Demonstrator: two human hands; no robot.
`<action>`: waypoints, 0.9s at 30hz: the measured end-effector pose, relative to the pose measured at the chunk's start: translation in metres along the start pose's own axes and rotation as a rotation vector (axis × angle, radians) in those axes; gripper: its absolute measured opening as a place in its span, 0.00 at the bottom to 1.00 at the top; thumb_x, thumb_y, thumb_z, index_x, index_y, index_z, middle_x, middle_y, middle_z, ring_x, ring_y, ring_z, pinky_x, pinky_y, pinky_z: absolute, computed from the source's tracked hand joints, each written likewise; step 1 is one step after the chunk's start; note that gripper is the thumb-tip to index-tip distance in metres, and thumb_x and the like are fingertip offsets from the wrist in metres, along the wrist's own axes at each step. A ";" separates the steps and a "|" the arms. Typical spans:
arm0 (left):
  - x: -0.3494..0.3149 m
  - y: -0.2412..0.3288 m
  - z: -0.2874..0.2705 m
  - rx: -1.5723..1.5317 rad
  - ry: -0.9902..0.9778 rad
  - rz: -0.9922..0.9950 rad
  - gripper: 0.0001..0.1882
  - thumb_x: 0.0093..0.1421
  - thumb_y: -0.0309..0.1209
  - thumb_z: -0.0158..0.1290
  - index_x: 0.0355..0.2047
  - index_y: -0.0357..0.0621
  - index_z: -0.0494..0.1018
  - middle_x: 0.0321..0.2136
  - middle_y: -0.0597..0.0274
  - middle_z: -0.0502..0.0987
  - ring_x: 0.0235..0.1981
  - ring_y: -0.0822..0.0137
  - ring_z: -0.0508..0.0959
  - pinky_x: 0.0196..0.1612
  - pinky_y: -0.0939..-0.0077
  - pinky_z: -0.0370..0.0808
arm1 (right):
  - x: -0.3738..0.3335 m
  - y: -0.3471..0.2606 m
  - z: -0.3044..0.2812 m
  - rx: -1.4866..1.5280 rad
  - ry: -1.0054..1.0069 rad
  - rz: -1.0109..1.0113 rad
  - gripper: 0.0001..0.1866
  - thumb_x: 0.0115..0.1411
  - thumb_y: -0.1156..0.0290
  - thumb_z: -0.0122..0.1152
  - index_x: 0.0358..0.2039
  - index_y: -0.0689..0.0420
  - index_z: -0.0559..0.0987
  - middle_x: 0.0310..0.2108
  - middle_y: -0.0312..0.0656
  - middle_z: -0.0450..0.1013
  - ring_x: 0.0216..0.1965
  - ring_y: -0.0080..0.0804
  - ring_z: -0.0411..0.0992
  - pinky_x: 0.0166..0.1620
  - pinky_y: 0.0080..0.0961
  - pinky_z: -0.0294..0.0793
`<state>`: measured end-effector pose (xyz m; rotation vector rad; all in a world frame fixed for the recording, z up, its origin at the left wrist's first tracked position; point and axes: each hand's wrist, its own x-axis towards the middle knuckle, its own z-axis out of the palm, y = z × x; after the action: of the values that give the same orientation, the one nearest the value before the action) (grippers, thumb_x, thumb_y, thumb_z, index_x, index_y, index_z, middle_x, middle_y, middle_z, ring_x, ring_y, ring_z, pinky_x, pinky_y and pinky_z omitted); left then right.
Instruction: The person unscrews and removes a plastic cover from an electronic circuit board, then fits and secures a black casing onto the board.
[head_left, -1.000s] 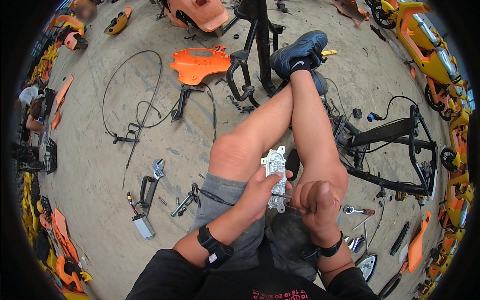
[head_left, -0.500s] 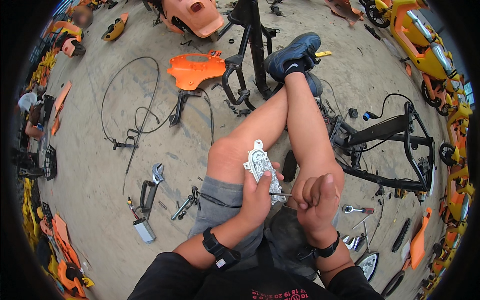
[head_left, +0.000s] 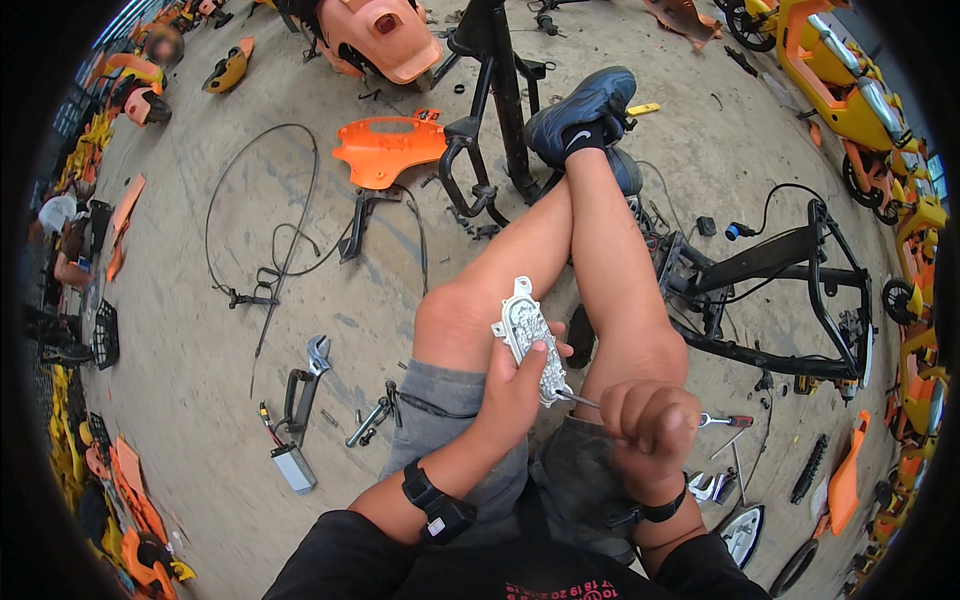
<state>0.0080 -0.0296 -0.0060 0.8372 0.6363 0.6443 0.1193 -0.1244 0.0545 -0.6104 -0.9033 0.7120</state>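
Observation:
My left hand (head_left: pixel 518 388) is closed around a flat, elongated lamp-like part (head_left: pixel 525 326) with a white rim, mounting tabs and a shiny silvery inside. Its thumb presses on the top face, and fingertips show along the far edge. My right hand (head_left: pixel 652 430) is curled in a fist round what looks like a screwdriver (head_left: pixel 580 400); only the thin metal shaft shows, the handle being hidden in the fingers. The shaft's tip meets the lower end of the lamp part. Both hands are above my lap, over my grey shorts (head_left: pixel 435 420).
To the right lie a black metal frame (head_left: pixel 780 270), a ratchet (head_left: pixel 728 421) and an orange panel (head_left: pixel 848 475). An adjustable wrench (head_left: pixel 318 355) and a silver box (head_left: pixel 293 468) lie left. Ahead are an orange cover (head_left: pixel 388 150), a looped cable (head_left: pixel 208 220) and a black upright frame (head_left: pixel 508 110).
My right hand has moved slightly right and down, turning further over. The screwdriver's tip has shifted from the lamp part's side to its lower end. My left hand stays nearly still.

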 end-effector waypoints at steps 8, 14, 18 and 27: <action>0.010 0.014 -0.014 -0.343 -0.122 -0.431 0.17 0.66 0.30 0.42 0.52 0.36 0.66 0.43 0.49 0.77 0.38 0.59 0.81 0.41 0.68 0.79 | -0.003 -0.016 0.001 -0.019 0.224 0.093 0.27 0.69 0.57 0.45 0.12 0.51 0.59 0.09 0.30 0.55 0.11 0.22 0.53 0.16 0.20 0.50; 0.007 0.021 -0.007 -0.317 -0.178 -0.454 0.13 0.66 0.30 0.45 0.46 0.35 0.69 0.39 0.53 0.78 0.36 0.64 0.80 0.37 0.71 0.79 | -0.008 -0.014 -0.004 0.009 0.227 0.113 0.28 0.70 0.54 0.44 0.13 0.51 0.59 0.10 0.30 0.55 0.11 0.22 0.53 0.16 0.19 0.49; 0.007 0.019 -0.010 -0.272 -0.212 -0.460 0.14 0.67 0.29 0.44 0.50 0.36 0.67 0.40 0.50 0.78 0.36 0.61 0.81 0.40 0.68 0.79 | -0.006 -0.013 -0.001 -0.024 0.221 0.131 0.28 0.70 0.55 0.45 0.13 0.51 0.59 0.10 0.30 0.54 0.11 0.22 0.52 0.16 0.19 0.49; 0.005 0.022 -0.005 -0.261 -0.206 -0.438 0.11 0.66 0.30 0.46 0.45 0.38 0.69 0.37 0.58 0.77 0.35 0.68 0.80 0.35 0.74 0.79 | -0.002 -0.004 -0.003 -0.023 0.164 0.111 0.27 0.69 0.57 0.45 0.12 0.52 0.59 0.10 0.32 0.55 0.11 0.22 0.51 0.16 0.19 0.49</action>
<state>0.0022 -0.0124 0.0084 0.4890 0.5121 0.2307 0.1218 -0.1293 0.0550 -0.7333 -0.7307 0.7404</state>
